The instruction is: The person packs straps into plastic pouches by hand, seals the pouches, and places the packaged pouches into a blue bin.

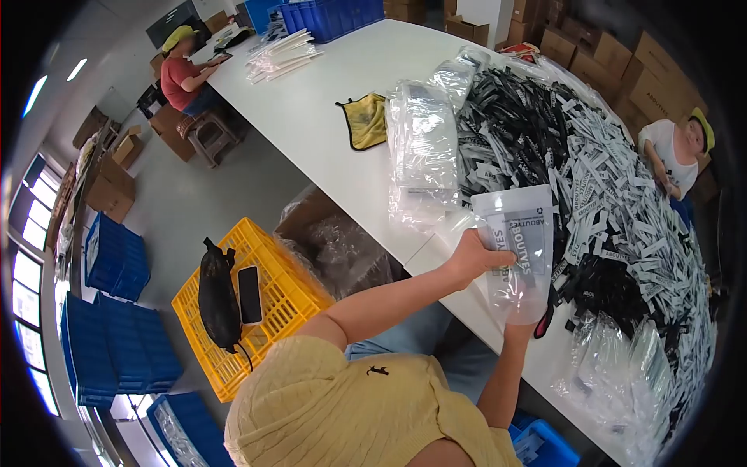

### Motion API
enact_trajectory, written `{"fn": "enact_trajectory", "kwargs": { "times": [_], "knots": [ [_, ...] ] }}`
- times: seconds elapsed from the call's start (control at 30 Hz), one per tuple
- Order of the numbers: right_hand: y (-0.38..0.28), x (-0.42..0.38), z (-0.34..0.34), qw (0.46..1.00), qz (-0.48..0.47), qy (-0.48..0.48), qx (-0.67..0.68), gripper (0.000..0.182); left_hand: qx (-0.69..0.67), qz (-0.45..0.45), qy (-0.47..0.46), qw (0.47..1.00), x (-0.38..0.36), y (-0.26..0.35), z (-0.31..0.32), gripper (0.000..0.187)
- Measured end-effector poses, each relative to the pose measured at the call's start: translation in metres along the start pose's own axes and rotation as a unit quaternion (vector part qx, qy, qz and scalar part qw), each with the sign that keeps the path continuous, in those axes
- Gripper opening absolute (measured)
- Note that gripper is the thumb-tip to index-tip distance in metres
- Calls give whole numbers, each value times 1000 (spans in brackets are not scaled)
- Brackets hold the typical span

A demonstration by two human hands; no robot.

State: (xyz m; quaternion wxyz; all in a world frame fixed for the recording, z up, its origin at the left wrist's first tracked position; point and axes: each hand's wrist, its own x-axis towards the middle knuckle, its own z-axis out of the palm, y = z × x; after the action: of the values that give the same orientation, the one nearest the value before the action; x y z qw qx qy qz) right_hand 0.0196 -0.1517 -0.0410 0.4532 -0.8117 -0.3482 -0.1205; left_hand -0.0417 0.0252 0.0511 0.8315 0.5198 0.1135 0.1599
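A person at a long white table holds up a clear plastic bag with both hands.

From the head camera: the left hand (475, 257) pinches the near edge of the clear bag (520, 257), thumb on its face, fingers hidden behind. The right hand (520, 331) is mostly covered by the bag's lower end, so its grip cannot be made out. Inside the bag, a printed label strip (523, 247) shows through. Just beyond the hands lies a big heap of black and white label strips (615, 202) on the table (327, 117). Beside the left hand sits a stack of empty clear bags (424, 148), then a yellow cloth (366, 121). Below the left arm, on the floor, stands a yellow crate (280, 303) with a phone (250, 294) on it.
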Motion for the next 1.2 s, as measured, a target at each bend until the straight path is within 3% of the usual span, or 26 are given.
{"fn": "enact_trajectory", "kwargs": {
  "times": [0.07,0.13,0.2,0.27,0.3,0.33,0.37,0.4,0.43,0.5,0.53,0.57,0.63,0.67,0.73,0.83,0.97,1.13,1.2],
  "knots": [
    [-11,0,-7,1000,-12,-1,-27,19,-37,16,35,999,3,1,2,16],
    [-41,5,-18,988,-110,60,-87,18,-85,-2,99,991,17,8,-8,13],
    [-63,5,-32,980,103,17,171,15,-121,26,127,984,27,22,-26,12],
    [-60,1,-49,955,226,-81,175,15,58,73,107,990,36,31,-52,21],
    [-58,2,-50,951,202,-128,197,16,211,190,78,956,29,41,-53,28],
    [-56,1,-51,943,180,-177,218,16,355,298,47,885,14,55,-47,36],
    [-55,0,-51,931,158,-224,239,17,486,395,14,780,1,65,-37,43],
    [-59,0,-47,936,127,-223,242,17,492,384,-116,773,-10,71,-25,59],
    [-67,0,-40,938,96,-225,245,16,518,430,-205,711,-22,74,-10,54],
    [-81,1,-35,946,42,-227,229,15,574,287,-343,686,-29,59,-4,42],
    [-84,3,-37,940,75,-241,231,15,592,213,-408,661,-30,56,-1,36],
    [-86,6,-39,933,106,-252,234,15,575,192,-388,694,-28,58,-1,18],
    [-69,0,-34,907,140,-257,302,16,616,188,-375,667,-19,66,-5,13],
    [-63,-3,-36,902,158,-246,316,15,635,188,-367,654,-17,67,-6,12],
    [-66,-2,-48,891,193,-226,342,16,571,140,-352,729,-15,64,-8,15],
    [-74,-1,-46,912,125,-175,350,17,490,109,-351,791,-10,50,-10,24],
    [-82,9,-57,939,127,-168,271,17,412,87,-340,841,-13,36,-2,31],
    [-79,12,-52,961,72,-137,228,18,435,149,-279,843,-18,30,3,29],
    [-80,12,-52,957,110,-139,228,16,419,124,-258,862,-16,28,0,25]
  ]
}}
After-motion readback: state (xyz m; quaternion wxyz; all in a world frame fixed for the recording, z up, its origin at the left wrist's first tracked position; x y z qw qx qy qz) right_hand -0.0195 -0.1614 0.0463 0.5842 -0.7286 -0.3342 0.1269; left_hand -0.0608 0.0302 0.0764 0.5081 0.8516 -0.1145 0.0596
